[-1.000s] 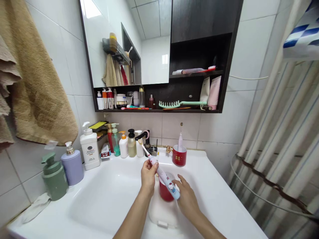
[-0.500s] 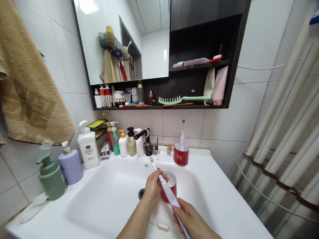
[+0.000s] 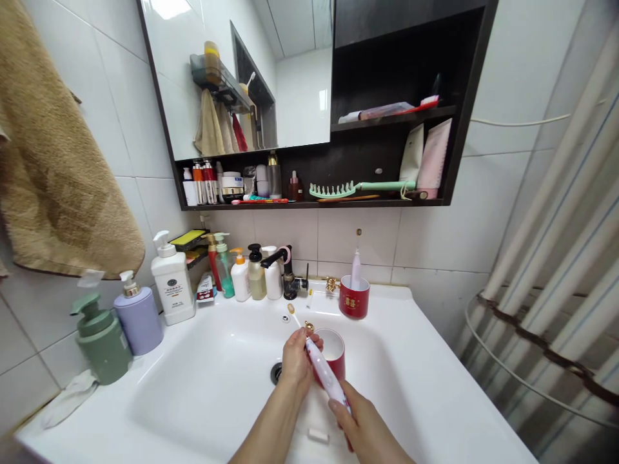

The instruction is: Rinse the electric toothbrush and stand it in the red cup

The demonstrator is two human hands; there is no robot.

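Over the basin, my left hand (image 3: pixel 296 361) is closed at the upper end of a pale pink electric toothbrush (image 3: pixel 325 370), around its neck. The toothbrush slants, with its small brush head (image 3: pixel 291 309) pointing up and away toward the faucet. Lower down, my right hand (image 3: pixel 365 422) grips the handle, and its base is hidden by the fingers. Behind the toothbrush stands a red cup (image 3: pixel 337 361) with a white inside, partly covered by the handle and my hands.
A white sink (image 3: pixel 203 386) with a black faucet (image 3: pixel 289 277) lies around my hands. Another red cup (image 3: pixel 354 301) holds a second electric toothbrush (image 3: pixel 356 267) on the back ledge. Pump bottles (image 3: pixel 240 277) line the left side. A dark mirror cabinet (image 3: pixel 391 205) hangs above.
My right hand now covers the lower end of the handle, which showed below it before. The toothbrush has shifted only slightly, still in both hands. The view has tilted a little.
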